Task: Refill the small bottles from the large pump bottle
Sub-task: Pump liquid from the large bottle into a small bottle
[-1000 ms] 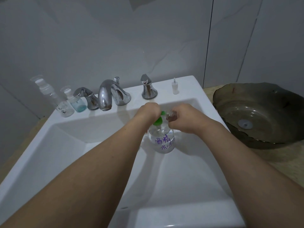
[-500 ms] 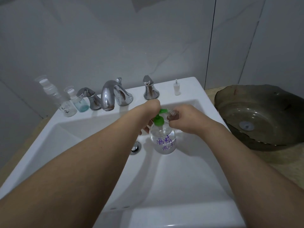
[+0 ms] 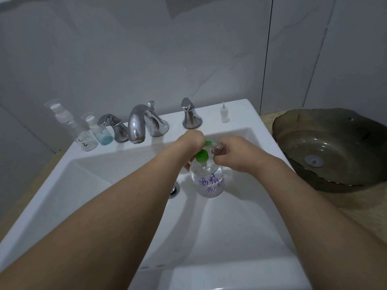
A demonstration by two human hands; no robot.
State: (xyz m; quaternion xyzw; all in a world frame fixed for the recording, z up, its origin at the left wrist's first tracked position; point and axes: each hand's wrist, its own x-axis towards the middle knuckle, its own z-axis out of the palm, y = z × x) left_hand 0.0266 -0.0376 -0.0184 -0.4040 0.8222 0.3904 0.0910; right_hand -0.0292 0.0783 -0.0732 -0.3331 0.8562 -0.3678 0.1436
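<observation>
— From the head view, what do you see over the sink?

— The large pump bottle is held inside the white basin, upright or only a little tilted; it is clear, with purple writing and a green pump head. The left hand is closed on top of the pump, with fingers going down behind the bottle's neck. The right hand is closed around a small clear bottle, and it holds the mouth of it just at the green nozzle.

— So the step is filling this small one?

— I think yes. To do it well, the mouth must stay directly under the nozzle tip, touching or nearly, and the pump should be pressed slowly, so that the liquid does not shoot past such a narrow opening. Working over the basin is good, because drops fall there and not on the table.

— How full is the small bottle?

— I cannot tell; the fingers hide most of it.

— And the others?

— Two small bottles stand on the rim at the left, near the tap: a tall clear one and a short one with bluish liquid. A tiny white nozzle piece stands at the right, probably the cap of the bottle in hand. I judge the task is not yet finished.
</observation>
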